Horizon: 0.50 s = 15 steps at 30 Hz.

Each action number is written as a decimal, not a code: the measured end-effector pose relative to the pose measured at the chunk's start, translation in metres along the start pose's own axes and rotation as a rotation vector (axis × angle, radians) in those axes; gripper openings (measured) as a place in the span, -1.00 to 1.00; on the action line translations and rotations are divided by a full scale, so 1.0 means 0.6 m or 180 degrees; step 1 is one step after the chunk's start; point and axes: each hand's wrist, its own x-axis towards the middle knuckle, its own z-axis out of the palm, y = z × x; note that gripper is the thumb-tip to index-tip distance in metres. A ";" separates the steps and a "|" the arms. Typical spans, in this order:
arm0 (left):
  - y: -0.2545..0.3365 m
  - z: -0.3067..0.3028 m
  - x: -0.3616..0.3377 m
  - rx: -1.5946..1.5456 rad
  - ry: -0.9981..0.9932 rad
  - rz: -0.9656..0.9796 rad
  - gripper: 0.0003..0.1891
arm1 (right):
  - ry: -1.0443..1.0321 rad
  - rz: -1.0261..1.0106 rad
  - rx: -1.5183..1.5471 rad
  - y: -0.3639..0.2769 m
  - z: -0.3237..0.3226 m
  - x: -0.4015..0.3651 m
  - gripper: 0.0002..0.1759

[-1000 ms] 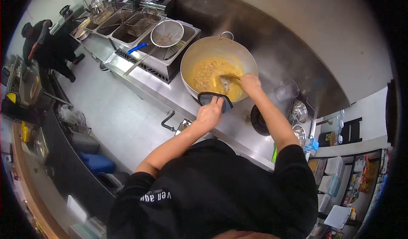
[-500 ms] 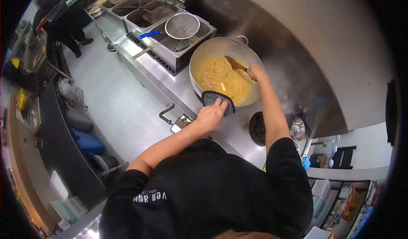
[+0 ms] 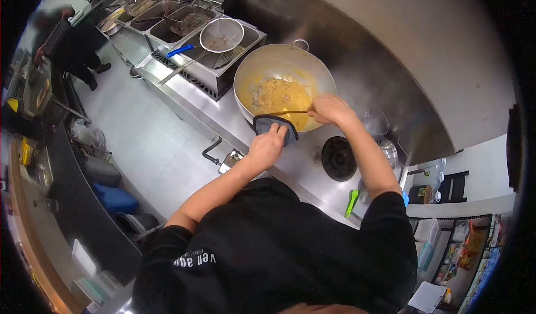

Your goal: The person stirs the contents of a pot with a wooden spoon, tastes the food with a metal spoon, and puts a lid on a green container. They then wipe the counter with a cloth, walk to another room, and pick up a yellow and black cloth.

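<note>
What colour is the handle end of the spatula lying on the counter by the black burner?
Bright green; the head view shows it.

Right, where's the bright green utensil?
In the head view, right of centre, the bright green utensil lies on the steel counter, just below the round black disc and left of the right sleeve.

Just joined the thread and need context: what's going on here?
Someone is working over a large pot of yellowish, chunky mixture. Their right hand grips a long utensil that reaches over the mixture. Their left hand holds a dark pad at the near rim. A strainer lies beside the pot, and another person stands farther off.
</note>
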 end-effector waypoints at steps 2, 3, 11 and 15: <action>-0.001 0.006 0.001 0.0103 -0.0034 -0.0057 -0.50 | -0.0055 0.0214 0.0102 -0.005 0.007 -0.035 -0.73; 0.001 0.006 0.000 0.0095 -0.0070 -0.0025 -0.50 | -0.0072 0.0348 -0.0028 -0.014 0.018 -0.047 -0.75; 0.000 0.006 -0.002 0.0026 0.0084 -0.0015 -0.52 | 0.0567 0.0790 0.0154 -0.024 0.146 0.076 -0.76; 0.003 0.001 -0.003 0.0016 0.0031 -0.0070 -0.52 | 0.0788 0.0847 0.0008 0.018 0.156 0.179 -0.75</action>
